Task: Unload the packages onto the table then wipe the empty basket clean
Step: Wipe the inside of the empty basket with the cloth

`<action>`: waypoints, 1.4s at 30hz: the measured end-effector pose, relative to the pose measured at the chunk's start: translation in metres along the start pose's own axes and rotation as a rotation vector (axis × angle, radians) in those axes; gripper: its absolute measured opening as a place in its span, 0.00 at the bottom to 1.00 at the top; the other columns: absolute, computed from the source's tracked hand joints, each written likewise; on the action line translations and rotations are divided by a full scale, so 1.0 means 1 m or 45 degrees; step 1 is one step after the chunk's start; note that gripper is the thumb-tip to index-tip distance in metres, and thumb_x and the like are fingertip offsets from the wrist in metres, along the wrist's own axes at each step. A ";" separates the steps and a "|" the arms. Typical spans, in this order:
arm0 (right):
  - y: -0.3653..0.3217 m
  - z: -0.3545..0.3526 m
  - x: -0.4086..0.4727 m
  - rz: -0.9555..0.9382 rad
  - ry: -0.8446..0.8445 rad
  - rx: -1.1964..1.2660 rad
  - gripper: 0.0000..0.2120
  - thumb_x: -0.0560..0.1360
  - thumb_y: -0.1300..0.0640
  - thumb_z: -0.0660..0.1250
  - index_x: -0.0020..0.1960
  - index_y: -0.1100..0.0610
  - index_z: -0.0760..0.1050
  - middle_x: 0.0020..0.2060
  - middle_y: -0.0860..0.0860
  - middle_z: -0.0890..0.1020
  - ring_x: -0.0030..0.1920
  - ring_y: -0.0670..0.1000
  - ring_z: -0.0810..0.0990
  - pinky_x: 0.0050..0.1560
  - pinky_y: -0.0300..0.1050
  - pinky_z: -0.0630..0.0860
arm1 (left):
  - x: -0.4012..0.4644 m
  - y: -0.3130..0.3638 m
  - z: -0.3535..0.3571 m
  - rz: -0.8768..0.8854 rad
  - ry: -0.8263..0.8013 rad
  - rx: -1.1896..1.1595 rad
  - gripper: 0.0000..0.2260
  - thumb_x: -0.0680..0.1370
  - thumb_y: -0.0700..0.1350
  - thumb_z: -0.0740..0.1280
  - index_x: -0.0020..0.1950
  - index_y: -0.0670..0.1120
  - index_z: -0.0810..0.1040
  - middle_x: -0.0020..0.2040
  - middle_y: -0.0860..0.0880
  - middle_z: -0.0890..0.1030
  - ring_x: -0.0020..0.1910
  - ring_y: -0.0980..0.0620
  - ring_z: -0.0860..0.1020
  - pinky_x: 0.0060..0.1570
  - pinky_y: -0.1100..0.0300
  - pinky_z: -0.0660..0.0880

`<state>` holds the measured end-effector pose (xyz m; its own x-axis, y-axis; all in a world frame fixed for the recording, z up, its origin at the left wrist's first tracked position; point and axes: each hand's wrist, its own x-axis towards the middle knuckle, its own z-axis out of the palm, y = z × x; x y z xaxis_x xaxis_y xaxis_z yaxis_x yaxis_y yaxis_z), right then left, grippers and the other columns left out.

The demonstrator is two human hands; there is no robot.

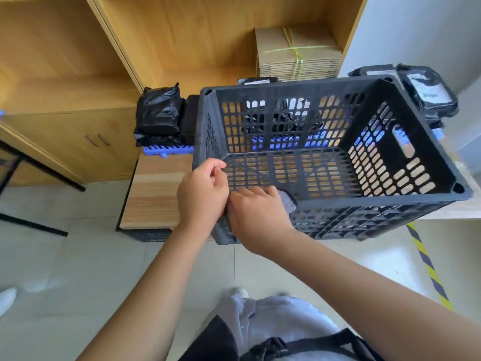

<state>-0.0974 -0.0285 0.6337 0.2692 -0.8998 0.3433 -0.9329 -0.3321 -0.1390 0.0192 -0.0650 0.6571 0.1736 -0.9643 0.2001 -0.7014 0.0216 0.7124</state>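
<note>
Two bare hands work at the near left corner of the black perforated plastic basket (338, 162), which sits empty on the light wooden bench (153, 194), tipped so its open mouth faces the person, probably to bring the inner walls within reach. Farthest left, black plastic-wrapped packages (158, 113) are stacked on a blue plastic pallet (166, 149) at the back of the bench, well apart from the hands; they look unloaded, so the job is probably in its wiping stage. Next comes the left hand (201, 194), curled over the corner rim of the basket and gripping it, seemingly to steady the tipped basket. Touching it on the right, the right hand (257, 212) reaches just over the near rim with its fingers closed on a small grey cloth (287, 200), which lies against the near inner edge where wall meets floor. The basket's floor and far walls stretch away to the right of both hands, not yet under the cloth. More black packages with white labels (429, 89) lie behind the basket's far right corner.
</note>
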 end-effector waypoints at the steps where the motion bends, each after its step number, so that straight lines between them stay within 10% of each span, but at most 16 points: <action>1: -0.004 0.002 0.003 -0.004 0.000 0.028 0.08 0.69 0.54 0.62 0.33 0.54 0.75 0.28 0.49 0.79 0.29 0.55 0.77 0.36 0.46 0.66 | -0.002 -0.001 0.001 0.021 0.047 0.038 0.10 0.77 0.45 0.61 0.50 0.53 0.82 0.38 0.52 0.85 0.40 0.49 0.82 0.41 0.53 0.77; 8: 0.010 0.005 0.002 -0.005 0.088 0.224 0.15 0.75 0.52 0.58 0.31 0.53 0.68 0.25 0.50 0.76 0.26 0.56 0.73 0.34 0.44 0.57 | -0.003 -0.004 0.013 0.123 0.325 0.166 0.09 0.74 0.42 0.62 0.42 0.46 0.82 0.29 0.48 0.79 0.29 0.42 0.75 0.30 0.59 0.66; 24: 0.193 -0.043 -0.063 -0.033 0.152 0.113 0.19 0.78 0.52 0.54 0.29 0.53 0.65 0.24 0.46 0.68 0.25 0.54 0.70 0.32 0.46 0.69 | -0.002 -0.007 0.021 0.137 0.349 0.302 0.10 0.76 0.43 0.58 0.40 0.46 0.78 0.28 0.46 0.78 0.30 0.41 0.78 0.32 0.45 0.76; 30: 0.220 -0.055 -0.075 -0.023 0.195 0.072 0.18 0.78 0.53 0.55 0.30 0.52 0.62 0.24 0.45 0.65 0.25 0.50 0.65 0.31 0.46 0.70 | -0.020 0.035 0.032 0.096 0.140 0.498 0.13 0.81 0.52 0.60 0.63 0.52 0.77 0.44 0.56 0.83 0.41 0.48 0.79 0.40 0.54 0.75; 35: 0.216 -0.060 -0.075 0.033 0.031 0.088 0.21 0.80 0.44 0.53 0.31 0.52 0.65 0.26 0.44 0.68 0.29 0.50 0.68 0.38 0.49 0.74 | -0.043 0.070 0.077 0.098 -0.025 0.563 0.23 0.83 0.56 0.56 0.31 0.46 0.69 0.26 0.51 0.73 0.27 0.47 0.72 0.27 0.61 0.61; 42: 0.182 -0.065 -0.062 -0.063 -0.297 0.078 0.26 0.77 0.33 0.45 0.39 0.51 0.69 0.35 0.45 0.76 0.38 0.52 0.75 0.50 0.51 0.72 | -0.042 0.063 0.086 0.131 0.199 0.596 0.21 0.81 0.48 0.59 0.28 0.47 0.63 0.22 0.49 0.68 0.21 0.44 0.67 0.26 0.64 0.54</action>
<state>-0.2990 -0.0148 0.6478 0.3686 -0.9207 0.1282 -0.9029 -0.3874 -0.1861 -0.0921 -0.0462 0.6356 0.1635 -0.9116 0.3771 -0.9490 -0.0409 0.3127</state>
